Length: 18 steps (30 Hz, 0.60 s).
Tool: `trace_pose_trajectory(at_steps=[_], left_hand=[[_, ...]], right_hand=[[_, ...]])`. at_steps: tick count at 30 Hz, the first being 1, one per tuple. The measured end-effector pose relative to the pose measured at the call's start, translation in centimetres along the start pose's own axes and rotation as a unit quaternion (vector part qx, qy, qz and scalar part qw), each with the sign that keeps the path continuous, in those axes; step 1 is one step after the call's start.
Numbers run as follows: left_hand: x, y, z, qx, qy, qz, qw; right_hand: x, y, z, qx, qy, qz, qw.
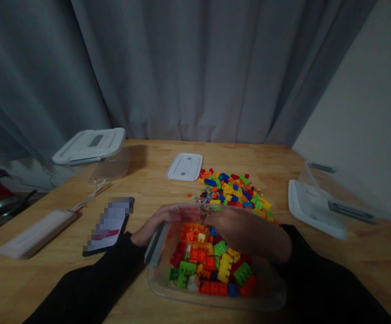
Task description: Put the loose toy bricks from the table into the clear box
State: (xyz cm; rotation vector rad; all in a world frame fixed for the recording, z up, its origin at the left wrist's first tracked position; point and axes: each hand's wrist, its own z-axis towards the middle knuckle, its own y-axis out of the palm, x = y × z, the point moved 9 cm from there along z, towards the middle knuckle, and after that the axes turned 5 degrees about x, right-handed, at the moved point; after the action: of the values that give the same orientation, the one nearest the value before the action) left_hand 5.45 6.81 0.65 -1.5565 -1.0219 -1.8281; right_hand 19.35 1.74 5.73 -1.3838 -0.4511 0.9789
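Observation:
A clear plastic box stands in front of me at the table's near side. Colourful toy bricks lie inside it: orange, red, green, yellow and blue. My left hand is wrapped round the far left corner of the box, by its grey side latch. From the right, my right hand reaches over the bricks near the far wall of the box. Its fingers point left and are blurred, so whether they hold a brick cannot be seen. Just beyond the box is a loose pile of mixed bricks.
A white lid lies beside the pile. Back left stands a clear box with a white lid. A phone and a white power strip with a cord are at left. Another clear box sits on a white lid at right.

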Motion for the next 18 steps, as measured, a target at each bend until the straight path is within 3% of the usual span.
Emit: trace_pose_trajectory(at_steps=[4, 8, 11, 13, 15, 18], left_hand=[[0.2, 0.2, 0.0, -0.005, -0.003, -0.004, 1.0], [-0.2, 0.4, 0.1, -0.022, -0.005, -0.027, 0.999], [-0.5, 0.4, 0.1, -0.026, -0.009, -0.041, 0.999], [-0.5, 0.3, 0.1, -0.024, -0.01, -0.04, 0.999], [-0.4, 0.4, 0.1, -0.024, -0.008, -0.036, 0.999], [-0.2, 0.4, 0.1, -0.02, -0.006, -0.036, 0.999]], right_hand=[[-0.1, -2.1, 0.6, -0.008, 0.012, 0.028, 1.0], [1.1, -6.6, 0.7, 0.043, 0.039, 0.033, 0.998], [4.8, -10.3, -0.2, 0.142, 0.097, 0.02, 0.985], [8.1, -11.5, -1.2, 0.186, 0.133, 0.013, 0.973], [11.7, -11.8, -2.2, 0.203, 0.176, -0.013, 0.963], [16.7, -10.9, -3.6, 0.184, 0.236, -0.051, 0.953]])
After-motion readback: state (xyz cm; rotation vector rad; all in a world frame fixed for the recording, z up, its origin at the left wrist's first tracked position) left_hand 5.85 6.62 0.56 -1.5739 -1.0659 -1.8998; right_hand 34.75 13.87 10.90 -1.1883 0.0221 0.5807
